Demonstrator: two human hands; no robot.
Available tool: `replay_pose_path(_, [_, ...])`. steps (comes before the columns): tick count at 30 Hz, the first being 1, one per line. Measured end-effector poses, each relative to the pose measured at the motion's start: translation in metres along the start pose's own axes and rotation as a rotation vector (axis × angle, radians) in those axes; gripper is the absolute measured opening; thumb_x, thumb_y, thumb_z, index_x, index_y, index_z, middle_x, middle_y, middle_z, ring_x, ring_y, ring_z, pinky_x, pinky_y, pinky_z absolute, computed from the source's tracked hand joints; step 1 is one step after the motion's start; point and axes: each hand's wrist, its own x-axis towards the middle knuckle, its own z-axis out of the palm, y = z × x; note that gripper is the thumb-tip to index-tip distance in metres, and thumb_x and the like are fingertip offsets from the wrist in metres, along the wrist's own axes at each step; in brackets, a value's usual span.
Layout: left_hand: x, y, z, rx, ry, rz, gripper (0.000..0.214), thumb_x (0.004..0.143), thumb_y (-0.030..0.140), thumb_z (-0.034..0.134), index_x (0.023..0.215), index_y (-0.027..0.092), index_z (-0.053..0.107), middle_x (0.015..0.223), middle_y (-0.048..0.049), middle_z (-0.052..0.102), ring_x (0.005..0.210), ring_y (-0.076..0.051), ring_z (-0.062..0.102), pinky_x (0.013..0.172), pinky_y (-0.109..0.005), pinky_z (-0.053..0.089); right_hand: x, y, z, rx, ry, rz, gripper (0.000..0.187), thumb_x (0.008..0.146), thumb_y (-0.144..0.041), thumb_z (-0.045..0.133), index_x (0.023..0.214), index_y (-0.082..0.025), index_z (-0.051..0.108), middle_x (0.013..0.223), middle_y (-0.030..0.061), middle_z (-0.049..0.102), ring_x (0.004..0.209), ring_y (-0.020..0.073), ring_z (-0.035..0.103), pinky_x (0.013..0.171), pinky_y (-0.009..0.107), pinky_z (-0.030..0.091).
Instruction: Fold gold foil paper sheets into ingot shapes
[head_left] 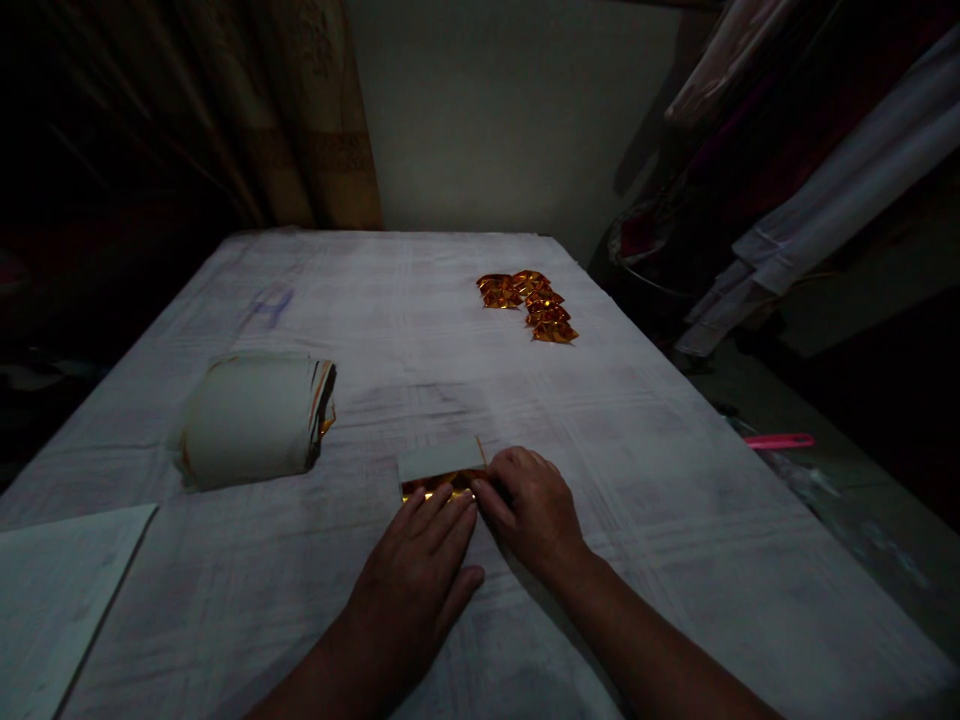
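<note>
A small sheet of gold foil paper (pixel 442 463) lies partly folded on the table, its pale backing up at the far side and a shiny gold strip along the near side. The outstretched fingers of my left hand (pixel 420 560) rest flat on its near edge. At the right end of the sheet my right hand (pixel 536 505) has its fingers curled, with thumb and forefinger closed on the corner. To the left sits a thick stack of pale-backed paper (pixel 251 418) with gold showing at its edge. Several folded gold foil pieces (pixel 551 315) lie farther back on the right.
A pale checked cloth (pixel 397 330) covers the table. At the left front edge lies a flat white sheet or board (pixel 60 570). Hanging clothes (pixel 840 190) are beyond the right edge, near a pink handle (pixel 780 441). A curtain (pixel 300 120) hangs at the back left.
</note>
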Motion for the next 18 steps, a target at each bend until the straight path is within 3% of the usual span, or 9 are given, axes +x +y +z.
replay_pose_path(18, [-0.0009,-0.0001,0.002,-0.024,0.006,-0.029,0.047,0.1,0.03,0.052,0.144,0.013,0.048,0.142,-0.013,0.062,0.135,-0.028,0.054,0.11,-0.051,0.05,-0.001,0.0028,0.0034,0.045,0.02,-0.006,0.014,0.093,-0.029,0.06,0.082,-0.021,0.059,0.082,0.0029,0.063,0.078,0.0201,0.057,0.073,0.033,0.038])
